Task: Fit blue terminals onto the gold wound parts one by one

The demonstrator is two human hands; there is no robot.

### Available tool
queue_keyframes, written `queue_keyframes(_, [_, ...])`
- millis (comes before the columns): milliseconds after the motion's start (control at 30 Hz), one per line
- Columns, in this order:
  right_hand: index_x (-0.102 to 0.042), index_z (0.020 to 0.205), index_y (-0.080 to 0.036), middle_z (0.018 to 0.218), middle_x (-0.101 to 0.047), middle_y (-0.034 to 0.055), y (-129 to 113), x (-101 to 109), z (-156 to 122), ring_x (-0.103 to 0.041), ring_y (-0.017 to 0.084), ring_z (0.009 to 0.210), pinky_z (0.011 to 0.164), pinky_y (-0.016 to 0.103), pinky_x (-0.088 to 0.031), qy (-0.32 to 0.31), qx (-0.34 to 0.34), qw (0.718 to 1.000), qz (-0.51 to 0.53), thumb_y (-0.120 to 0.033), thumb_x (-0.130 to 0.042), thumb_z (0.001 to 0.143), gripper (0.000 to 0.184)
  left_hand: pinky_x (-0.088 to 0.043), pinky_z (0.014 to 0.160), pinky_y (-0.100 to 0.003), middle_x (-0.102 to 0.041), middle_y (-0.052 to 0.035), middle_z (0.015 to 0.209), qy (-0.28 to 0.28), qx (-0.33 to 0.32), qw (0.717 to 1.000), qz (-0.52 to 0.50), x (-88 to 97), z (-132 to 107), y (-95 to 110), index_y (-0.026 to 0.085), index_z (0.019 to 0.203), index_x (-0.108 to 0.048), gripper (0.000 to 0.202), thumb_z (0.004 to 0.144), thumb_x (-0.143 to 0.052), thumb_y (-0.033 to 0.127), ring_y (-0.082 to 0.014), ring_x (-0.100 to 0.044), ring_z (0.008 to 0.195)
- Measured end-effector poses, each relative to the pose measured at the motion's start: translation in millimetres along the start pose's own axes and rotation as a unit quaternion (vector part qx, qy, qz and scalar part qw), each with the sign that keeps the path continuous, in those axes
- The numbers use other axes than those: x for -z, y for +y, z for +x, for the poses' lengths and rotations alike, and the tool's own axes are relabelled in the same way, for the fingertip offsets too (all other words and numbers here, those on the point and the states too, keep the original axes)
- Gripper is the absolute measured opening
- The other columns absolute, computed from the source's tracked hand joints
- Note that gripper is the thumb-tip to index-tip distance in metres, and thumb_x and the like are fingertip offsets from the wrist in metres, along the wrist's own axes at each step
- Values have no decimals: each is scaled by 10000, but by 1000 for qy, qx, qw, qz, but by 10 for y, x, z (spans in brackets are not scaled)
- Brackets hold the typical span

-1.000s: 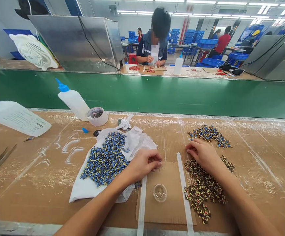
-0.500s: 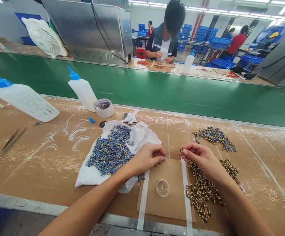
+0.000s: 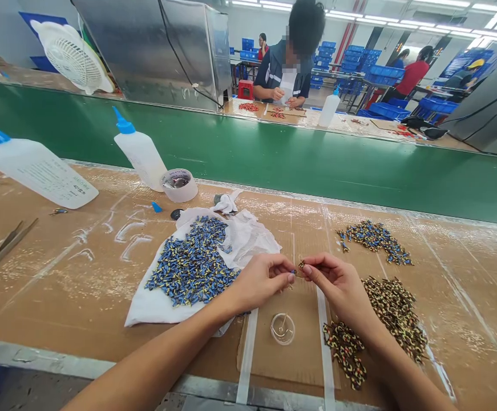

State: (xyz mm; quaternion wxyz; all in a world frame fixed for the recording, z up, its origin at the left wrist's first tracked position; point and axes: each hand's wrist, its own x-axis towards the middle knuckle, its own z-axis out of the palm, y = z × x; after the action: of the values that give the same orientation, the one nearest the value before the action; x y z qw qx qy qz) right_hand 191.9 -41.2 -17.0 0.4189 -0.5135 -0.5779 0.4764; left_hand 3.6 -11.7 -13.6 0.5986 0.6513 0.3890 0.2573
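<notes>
My left hand (image 3: 260,281) and my right hand (image 3: 336,285) meet fingertip to fingertip above a brown cardboard pad (image 3: 293,348). The left pinches a small blue piece, the right a small dark speckled piece. To the left, a heap of blue-and-yellow pieces (image 3: 192,262) lies on a white cloth (image 3: 248,237). Under and beside my right wrist spreads a pile of dark speckled pieces (image 3: 391,311). A small clear dish (image 3: 282,328) sits on the pad below my hands.
Another heap of mixed pieces (image 3: 374,238) lies at the back right. Two glue bottles (image 3: 139,153) (image 3: 34,171), a tape roll (image 3: 180,185) and tweezers (image 3: 8,242) stand to the left. A green conveyor (image 3: 299,162) runs behind; a person (image 3: 289,60) works across it.
My right hand lifted off the speckled pile with a piece and moved left to meet my left hand. The view shifted slightly.
</notes>
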Motion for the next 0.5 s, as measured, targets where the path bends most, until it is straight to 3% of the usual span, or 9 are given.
queue_keyframes(267, [-651, 933, -188, 888, -696, 60, 9, -13, -6, -652, 202, 832, 758, 333, -527, -20, -12, 999, 24, -354, -645, 856, 183, -396, 555, -204, -605, -21, 697, 21, -13, 999, 30, -1, -35, 32, 121, 905, -684, 194, 843, -562, 258, -106, -515, 616])
queue_keyframes(500, [-650, 918, -203, 879, -664, 48, 8, -3, -31, -631, 201, 862, 761, 324, -516, -40, 32, 999, 0, -303, -616, 887, 110, -429, 572, -220, -648, -40, 700, 25, -20, 998, 57, -8, -57, 35, 116, 879, -689, 194, 863, -541, 239, -117, -564, 605])
